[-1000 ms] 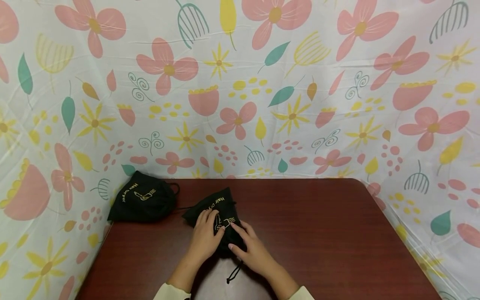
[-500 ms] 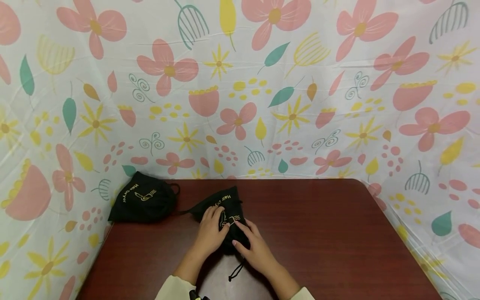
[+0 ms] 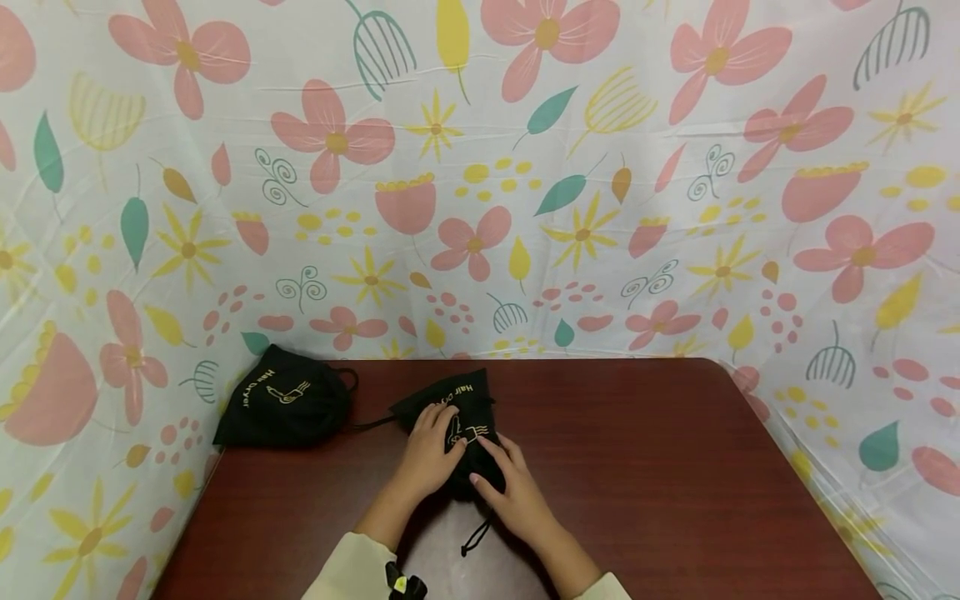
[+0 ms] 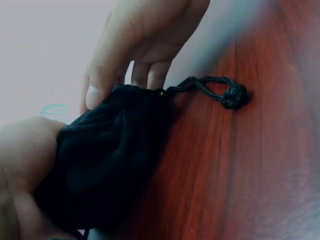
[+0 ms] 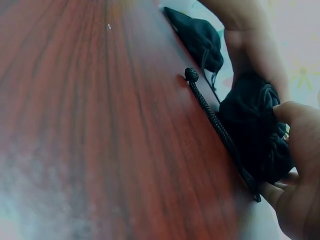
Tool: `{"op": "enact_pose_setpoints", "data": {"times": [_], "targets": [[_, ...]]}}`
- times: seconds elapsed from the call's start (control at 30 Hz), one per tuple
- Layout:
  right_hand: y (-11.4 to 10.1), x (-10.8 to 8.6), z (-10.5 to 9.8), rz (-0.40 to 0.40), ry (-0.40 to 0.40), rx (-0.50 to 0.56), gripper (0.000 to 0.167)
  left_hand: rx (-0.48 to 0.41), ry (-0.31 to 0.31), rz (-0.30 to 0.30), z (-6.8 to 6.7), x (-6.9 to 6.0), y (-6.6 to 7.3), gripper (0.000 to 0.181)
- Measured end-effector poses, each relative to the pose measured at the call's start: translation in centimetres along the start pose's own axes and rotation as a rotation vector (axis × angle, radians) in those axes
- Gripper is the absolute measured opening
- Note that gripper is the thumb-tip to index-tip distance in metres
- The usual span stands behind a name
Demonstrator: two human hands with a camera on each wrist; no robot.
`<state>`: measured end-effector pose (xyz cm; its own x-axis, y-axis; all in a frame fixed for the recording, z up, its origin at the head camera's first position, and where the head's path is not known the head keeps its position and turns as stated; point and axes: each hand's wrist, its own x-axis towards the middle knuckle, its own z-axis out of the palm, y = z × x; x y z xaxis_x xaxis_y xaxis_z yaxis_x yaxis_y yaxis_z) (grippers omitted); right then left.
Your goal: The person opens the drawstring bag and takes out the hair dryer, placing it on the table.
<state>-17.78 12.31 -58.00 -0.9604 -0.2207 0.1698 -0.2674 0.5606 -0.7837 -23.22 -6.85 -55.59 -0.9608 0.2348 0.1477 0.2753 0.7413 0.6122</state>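
Where a white cloth backdrop (image 3: 600, 242) printed with pink, yellow and teal flowers encloses the scene, a glossy red-brown wood-grain table (image 3: 675, 458) stands before it. At its far left corner lies a plump black fabric drawstring bag (image 3: 300, 421), apart from both my hands and bearing gold "Hair Dryer" lettering. To its right, near the middle of the table, a second black fabric drawstring bag (image 3: 471, 421) sits between my hands, its printed face upward and its gathered end toward me. My grip clasps it from both sides. My left hand (image 3: 427, 457) lies along its left flank, fingers bent over the top; my right hand (image 3: 516, 487) holds its right flank near the gathered end, thumb on one side and fingers on the other. A thin black cord (image 3: 372, 424) spans the space between the two bags; which one it belongs to, I cannot tell. From the gathered end trails a black braided cord loop (image 3: 478, 533), finished by a small round black knot (image 4: 233, 96).
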Motion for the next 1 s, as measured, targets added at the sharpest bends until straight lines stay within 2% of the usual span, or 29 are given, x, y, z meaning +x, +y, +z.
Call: {"op": "enact_pose_setpoints", "data": {"times": [0.63,0.87,1.0], "targets": [[0.7,1.0,0.1,0.055,0.034,0.035,0.064,0.023,-0.023,0.089,0.1,2.7,-0.2,0.054],[1.4,1.6,0.0,0.051,0.026,0.108,0.066,0.026,-0.067,0.077,0.2,3.7,-0.5,0.056],[1.6,1.7,0.2,0.054,0.039,0.115,0.067,0.016,-0.051,0.084,0.5,4.0,-0.6,0.054]]}}
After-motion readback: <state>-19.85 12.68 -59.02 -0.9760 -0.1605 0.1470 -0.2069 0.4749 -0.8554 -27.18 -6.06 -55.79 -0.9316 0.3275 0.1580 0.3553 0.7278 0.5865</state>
